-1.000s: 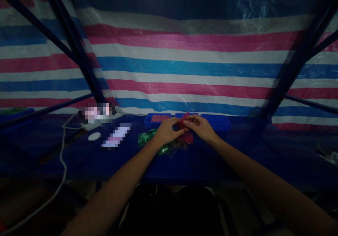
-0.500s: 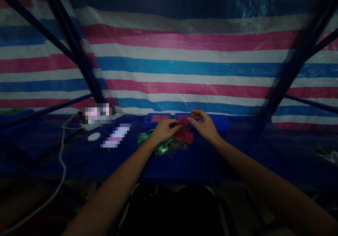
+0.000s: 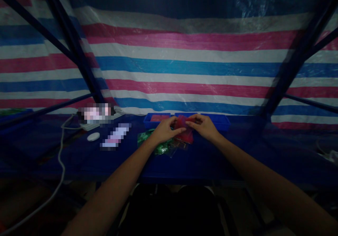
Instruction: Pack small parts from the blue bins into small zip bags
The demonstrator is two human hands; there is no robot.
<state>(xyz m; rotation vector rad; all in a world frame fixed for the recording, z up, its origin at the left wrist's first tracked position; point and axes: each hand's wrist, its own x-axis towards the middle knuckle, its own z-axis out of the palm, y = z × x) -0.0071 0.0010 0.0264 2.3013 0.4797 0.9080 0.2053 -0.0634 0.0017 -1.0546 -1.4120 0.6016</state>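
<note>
Both my hands meet over the middle of a dark blue table (image 3: 200, 162). My left hand (image 3: 165, 130) and my right hand (image 3: 202, 126) are closed in pinches on a small red packet (image 3: 181, 122) held between them. Under it lie more red packets (image 3: 186, 136) and, to the left, a pile of green packets (image 3: 148, 139) partly hidden by my left wrist. Behind my hands stand low blue trays (image 3: 220, 121); the left one (image 3: 157, 118) holds red pieces.
A white round object (image 3: 93, 136), a blurred flat item (image 3: 115, 136) and a power strip with a white cable (image 3: 62, 162) lie on the table's left. Dark metal frame bars (image 3: 76, 49) rise on both sides. A striped tarp (image 3: 185, 63) hangs behind.
Half a second ago my right hand had lifted off the red packet with fingers apart; it has come back down and pinches the packet again beside my left hand.
</note>
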